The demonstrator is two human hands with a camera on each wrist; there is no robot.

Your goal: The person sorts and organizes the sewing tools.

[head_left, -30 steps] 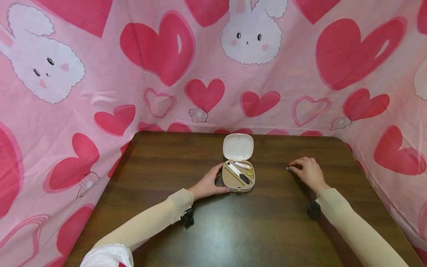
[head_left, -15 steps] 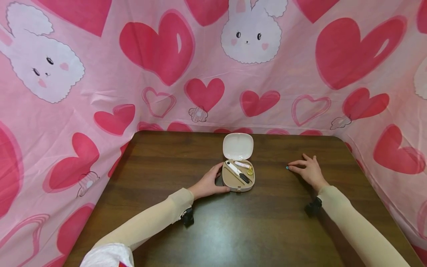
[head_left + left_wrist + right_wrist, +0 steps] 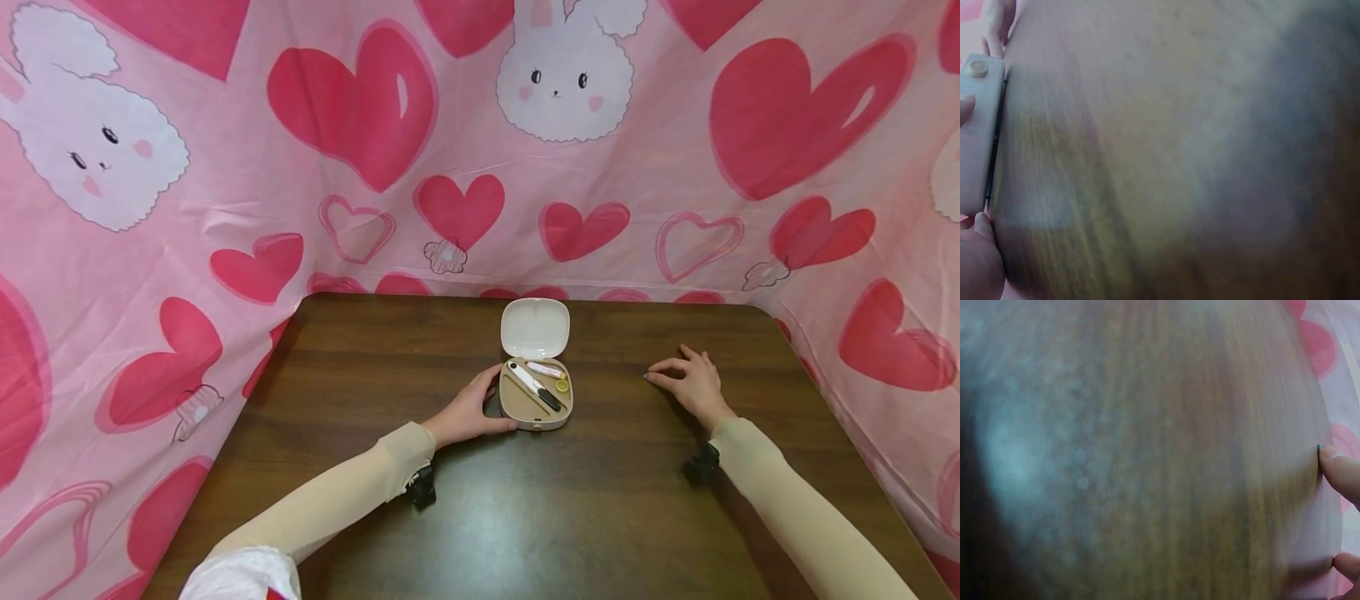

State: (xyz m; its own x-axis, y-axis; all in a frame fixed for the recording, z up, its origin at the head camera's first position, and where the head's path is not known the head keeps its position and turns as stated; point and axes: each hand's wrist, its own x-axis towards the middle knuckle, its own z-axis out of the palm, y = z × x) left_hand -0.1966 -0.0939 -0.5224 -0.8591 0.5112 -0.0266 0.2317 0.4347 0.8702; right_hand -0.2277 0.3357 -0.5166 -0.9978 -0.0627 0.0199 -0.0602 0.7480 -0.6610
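My left hand [image 3: 468, 412] grips the left side of a small beige case [image 3: 536, 425], with the thumb at its front corner and the fingers behind. The case's white lid [image 3: 536, 329] stands raised. Inside lie a white-and-black tool [image 3: 534, 386], a white tube with a yellow end [image 3: 546, 371] and a small yellow ring [image 3: 562, 387]. Right of the case, my right hand [image 3: 693, 387] pinches a small blue piece [image 3: 646, 376] between thumb and forefinger, low over the table; the other fingers are spread. In the right wrist view a thin teal edge [image 3: 1319, 450] shows at the thumb tip.
The dark wooden table [image 3: 375, 350] reaches back to a pink cloth [image 3: 480, 150] printed with hearts and rabbits, which hangs along the back and both sides. A black wrist camera [image 3: 422, 489] is strapped under the left sleeve, another black camera [image 3: 702, 464] under the right.
My right hand's outer fingers have lifted and spread while thumb and forefinger stay at the blue piece, which shows less now. The left hand and the case have stayed put.
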